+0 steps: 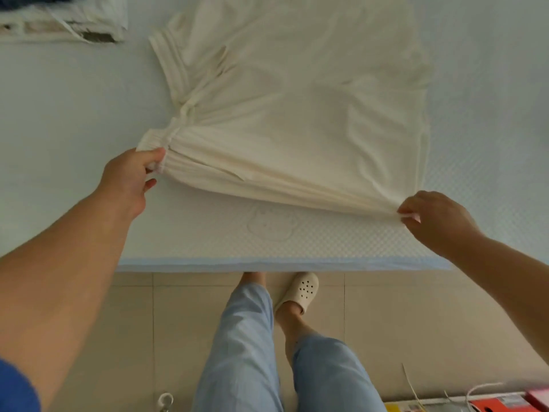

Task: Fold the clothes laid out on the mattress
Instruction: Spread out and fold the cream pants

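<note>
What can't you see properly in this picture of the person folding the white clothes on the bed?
- Pile of clothes, head view: cut off by the top edge, so its pieces cannot be counted.
- Cream garment: its far end runs off the top edge; its type is unclear.
- Left hand and right hand: fingertips buried in cloth.
- One foot: hidden behind the trouser leg.
- Boxes: cut by the bottom edge, labels too blurred to read.

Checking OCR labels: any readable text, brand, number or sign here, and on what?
None readable.
Mattress: embossed animal-face outline only, no words.
Red and yellow boxes on the floor: print too blurred to read.
Cream garment: no label showing.
</note>
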The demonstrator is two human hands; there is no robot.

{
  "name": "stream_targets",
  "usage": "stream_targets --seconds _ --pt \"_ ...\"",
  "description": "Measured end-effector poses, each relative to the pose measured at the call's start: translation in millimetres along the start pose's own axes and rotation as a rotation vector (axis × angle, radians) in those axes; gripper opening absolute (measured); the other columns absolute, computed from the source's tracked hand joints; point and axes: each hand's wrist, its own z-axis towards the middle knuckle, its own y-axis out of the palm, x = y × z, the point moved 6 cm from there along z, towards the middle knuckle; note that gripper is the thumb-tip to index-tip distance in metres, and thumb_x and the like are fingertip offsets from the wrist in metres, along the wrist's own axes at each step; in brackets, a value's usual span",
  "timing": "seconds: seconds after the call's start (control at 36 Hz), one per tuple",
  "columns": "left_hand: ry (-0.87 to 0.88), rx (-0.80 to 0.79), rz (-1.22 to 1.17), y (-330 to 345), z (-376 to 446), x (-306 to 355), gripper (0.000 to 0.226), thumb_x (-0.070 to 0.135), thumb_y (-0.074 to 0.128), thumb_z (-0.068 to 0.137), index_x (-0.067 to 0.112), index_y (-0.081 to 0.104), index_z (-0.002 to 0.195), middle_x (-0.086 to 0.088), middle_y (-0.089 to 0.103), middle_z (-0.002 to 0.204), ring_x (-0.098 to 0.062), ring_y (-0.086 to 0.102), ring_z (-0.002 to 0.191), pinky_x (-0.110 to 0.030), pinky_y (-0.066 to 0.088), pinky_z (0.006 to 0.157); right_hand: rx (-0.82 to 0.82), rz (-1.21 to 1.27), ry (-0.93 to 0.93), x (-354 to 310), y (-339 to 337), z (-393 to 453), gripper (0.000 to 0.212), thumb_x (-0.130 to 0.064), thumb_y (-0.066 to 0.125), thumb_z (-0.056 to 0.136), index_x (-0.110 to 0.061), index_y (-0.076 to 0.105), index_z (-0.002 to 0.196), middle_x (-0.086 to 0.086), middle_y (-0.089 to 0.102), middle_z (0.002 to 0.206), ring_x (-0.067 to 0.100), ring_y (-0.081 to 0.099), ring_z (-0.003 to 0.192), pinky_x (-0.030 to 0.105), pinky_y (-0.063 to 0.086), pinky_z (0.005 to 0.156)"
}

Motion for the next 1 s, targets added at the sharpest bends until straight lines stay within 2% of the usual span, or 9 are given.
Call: stream_targets --seconds 0.14,0.22,0.36,0.47,0.56,0.64,0.75,0.89,1.0 --pt "0.091 0.061 -0.05 -1 11 39 0.02 0.018 0.063 0.084 0.022 0.06 0.103 0.006 0.06 0.098 -0.009 0.052 0.095 -0.023 0.035 0.085 -0.036 0.078 0.136 9 -40 24 0.019 -0.029 0.07 0.08 -0.03 0.054 0.071 -0.019 0.049 0.07 0.012 0.047 0.071 0.028 0.029 0.061" --pt "0.095 0.082 -0.061 -2 20 56 0.014 0.018 0.064 0.084 0.023 0.06 0.097 0.009 0.061 0.09 -0.008 0.054 0.09 -0.022 0.036 0.082 -0.048 0.087 0.166 7 -66 42 0.003 -0.029 0.066 0.084 -0.026 0.067 0.083 -0.014 0.057 0.073 0.011 0.049 0.069 0.028 0.034 0.064" --pt "0.148 0.137 -0.053 -1 40 90 0.02 0.021 0.067 0.079 0.018 0.065 0.099 0.008 0.059 0.079 -0.006 0.053 0.071 -0.016 0.04 0.06 -0.003 0.078 0.198 5 -114 74 0.014 -0.031 0.063 0.086 -0.028 0.072 0.096 -0.001 0.07 0.088 0.018 0.053 0.071 0.028 0.039 0.066" --pt "0.119 0.069 -0.085 7 62 103 0.019 0.021 0.068 0.078 0.016 0.065 0.096 -0.007 0.063 0.098 -0.02 0.058 0.091 -0.032 0.044 0.08 -0.014 0.06 0.175 8 -149 103 0.01 -0.035 0.069 0.079 -0.041 0.063 0.075 -0.006 0.068 0.081 0.019 0.059 0.074 0.03 0.043 0.068" --pt "0.085 0.04 -0.112 17 74 103 0.006 0.022 0.068 0.08 0.017 0.066 0.083 -0.008 0.063 0.097 -0.021 0.058 0.089 -0.034 0.044 0.079 0.025 0.091 0.168 14 -175 126 0.019 -0.032 0.073 0.076 -0.043 0.059 0.068 -0.012 0.064 0.076 0.018 0.061 0.075 0.028 0.043 0.062" --pt "0.024 0.048 -0.203 28 82 101 0.006 0.021 0.067 0.082 0.019 0.064 0.078 0.0 0.066 0.084 -0.011 0.063 0.073 -0.026 0.048 0.069 0.062 0.252 0.199 23 -195 162 0.021 -0.023 0.07 0.08 -0.038 0.061 0.068 -0.01 0.063 0.077 0.017 0.058 0.073 0.022 0.041 0.057" --pt "-0.026 0.073 -0.322 42 92 110 0.008 0.024 0.066 0.085 0.02 0.063 0.079 0.005 0.066 0.079 -0.006 0.064 0.067 -0.023 0.05 0.059 0.18 0.431 0.22 27 -215 220 0.006 -0.022 0.061 0.087 -0.027 0.064 0.083 0.004 0.063 0.087 0.024 0.055 0.08 0.031 0.041 0.072" --pt "-0.029 0.153 -0.428 55 111 132 0.011 0.027 0.071 0.081 0.018 0.065 0.083 0.0 0.069 0.091 -0.014 0.066 0.083 -0.03 0.053 0.073 0.245 0.243 0.184 13 -236 289 0.026 -0.043 0.05 0.092 -0.018 0.053 0.089 0.004 0.052 0.082 0.026 0.046 0.076 0.031 0.032 0.069" --pt "-0.074 0.23 -0.514 61 131 138 0.02 0.028 0.077 0.075 0.015 0.066 0.084 -0.002 0.071 0.094 -0.015 0.07 0.081 -0.031 0.055 0.068 0.261 0.19 0.116 6 -251 333 0.031 -0.049 0.056 0.086 -0.018 0.055 0.086 0.003 0.053 0.083 0.025 0.047 0.079 0.033 0.034 0.069"
